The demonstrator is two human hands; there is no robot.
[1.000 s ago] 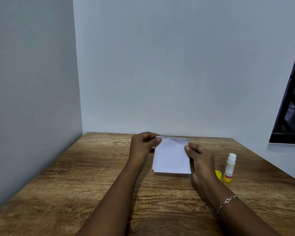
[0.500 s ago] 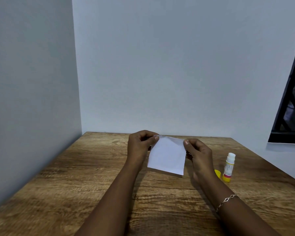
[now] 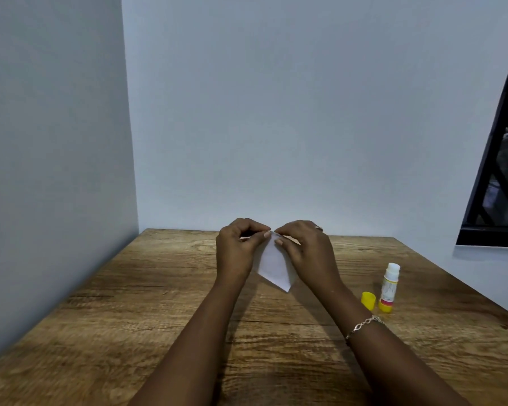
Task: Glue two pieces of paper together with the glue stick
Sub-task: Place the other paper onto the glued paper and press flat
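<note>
1. Head view, risk: you pinch the paper (image 3: 274, 268) at one top corner only, so the two pieces could slip out of line if the glue has not taken.
2. Hands: your left hand (image 3: 238, 247) and right hand (image 3: 308, 250) meet over the table (image 3: 129, 317) toward its far edge. Both grip that corner and the paper hangs tilted.
3. The glue stick (image 3: 389, 287) stands uncapped near the right edge, with its cap (image 3: 368, 300) just beside it.

A wooden bench (image 3: 129, 303) with brown grain fills the lower frame, set into a corner of two plain pale grey-blue walls (image 3: 276, 112). A black-framed window (image 3: 499, 183) occupies the right edge.
</note>
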